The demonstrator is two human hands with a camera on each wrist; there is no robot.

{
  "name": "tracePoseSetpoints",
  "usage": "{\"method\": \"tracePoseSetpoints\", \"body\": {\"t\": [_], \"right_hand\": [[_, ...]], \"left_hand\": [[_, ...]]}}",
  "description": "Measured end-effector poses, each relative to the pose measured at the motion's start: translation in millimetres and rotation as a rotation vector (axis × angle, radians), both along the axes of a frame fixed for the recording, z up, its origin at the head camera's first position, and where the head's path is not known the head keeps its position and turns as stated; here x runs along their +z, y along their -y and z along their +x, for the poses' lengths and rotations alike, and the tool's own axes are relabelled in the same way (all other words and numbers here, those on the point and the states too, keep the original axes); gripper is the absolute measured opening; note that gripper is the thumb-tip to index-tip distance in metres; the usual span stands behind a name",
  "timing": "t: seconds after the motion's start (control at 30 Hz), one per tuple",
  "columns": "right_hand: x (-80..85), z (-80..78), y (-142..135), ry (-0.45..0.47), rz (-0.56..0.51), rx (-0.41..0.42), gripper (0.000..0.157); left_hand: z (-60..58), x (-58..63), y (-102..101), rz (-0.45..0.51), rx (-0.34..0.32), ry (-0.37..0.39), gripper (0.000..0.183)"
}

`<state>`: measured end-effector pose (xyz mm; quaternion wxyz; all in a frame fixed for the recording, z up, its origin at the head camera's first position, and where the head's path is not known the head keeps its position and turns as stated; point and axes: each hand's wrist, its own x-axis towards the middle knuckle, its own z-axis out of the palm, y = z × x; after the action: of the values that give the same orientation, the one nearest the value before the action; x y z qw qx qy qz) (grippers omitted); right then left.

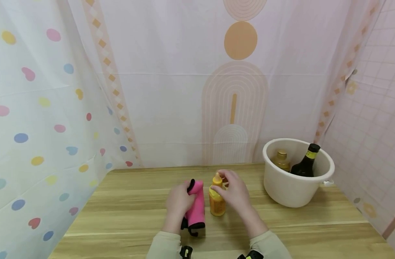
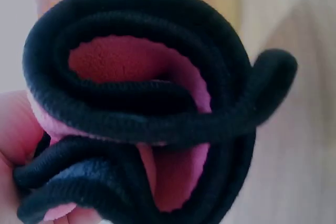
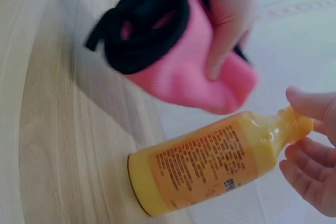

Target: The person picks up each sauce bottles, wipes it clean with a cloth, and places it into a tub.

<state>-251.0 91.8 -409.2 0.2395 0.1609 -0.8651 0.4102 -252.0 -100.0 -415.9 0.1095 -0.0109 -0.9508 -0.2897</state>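
Note:
My left hand (image 1: 180, 201) grips a rolled pink cloth with black edging (image 1: 196, 205), thumb across its side. The left wrist view looks into the end of the cloth roll (image 2: 131, 59), where a black strip (image 2: 275, 85) sticks out. Just right of it, a yellow squeeze bottle (image 1: 217, 203) stands upright on the wooden table. Around its neck and pointed cap is my right hand (image 1: 234, 189), thumb and fingers spread to either side with a gap between them. Small print covers the bottle's orange label (image 3: 197, 169).
At the right stands a white bucket (image 1: 289, 192) holding a dark bottle with a black cap (image 1: 305, 163) and an amber bottle (image 1: 281, 161). Patterned curtains (image 1: 171, 108) hang behind and beside the wooden table (image 1: 132, 205).

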Motion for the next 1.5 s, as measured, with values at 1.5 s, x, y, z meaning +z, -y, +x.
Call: {"method": "tracePoseSetpoints", "body": {"t": [1.5], "right_hand": [[-2.5,2.3,0.3,0.087,-0.103,0.123,0.034]], "left_hand": [[4.9,5.3,-11.0,0.399,-0.203,0.008,0.025]]}}
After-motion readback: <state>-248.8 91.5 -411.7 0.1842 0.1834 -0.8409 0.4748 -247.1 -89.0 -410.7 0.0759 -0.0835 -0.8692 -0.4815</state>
